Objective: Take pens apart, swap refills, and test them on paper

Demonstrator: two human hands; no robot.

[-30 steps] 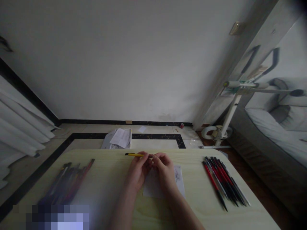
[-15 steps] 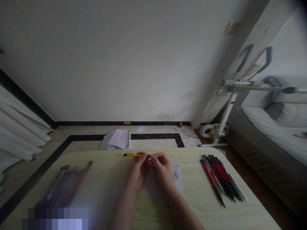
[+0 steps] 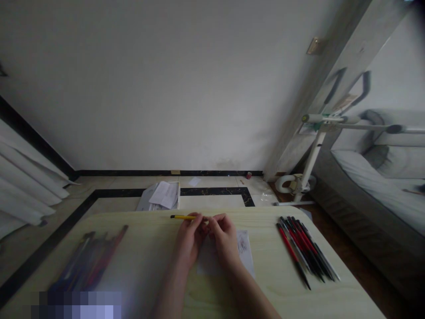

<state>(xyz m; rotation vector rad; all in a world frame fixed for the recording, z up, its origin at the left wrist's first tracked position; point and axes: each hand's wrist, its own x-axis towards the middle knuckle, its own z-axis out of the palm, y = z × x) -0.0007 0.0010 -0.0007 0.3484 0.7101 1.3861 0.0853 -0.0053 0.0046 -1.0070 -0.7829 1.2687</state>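
Note:
My left hand and my right hand meet over the far middle of a pale wooden table. Both are closed in a pinch on a yellow pen with a black end, which lies level and points left. The left fingers hold its barrel. The right fingertips pinch its right end, where a small part is hidden. Under my hands lies a white sheet of paper with scribbles on it.
A row of several red and black pens lies on the table's right. Another heap of pens lies on the left. Papers lie on the floor beyond the table. An exercise machine and a bed stand at right.
My hands and the yellow pen have stayed almost still. Only the view has shifted slightly.

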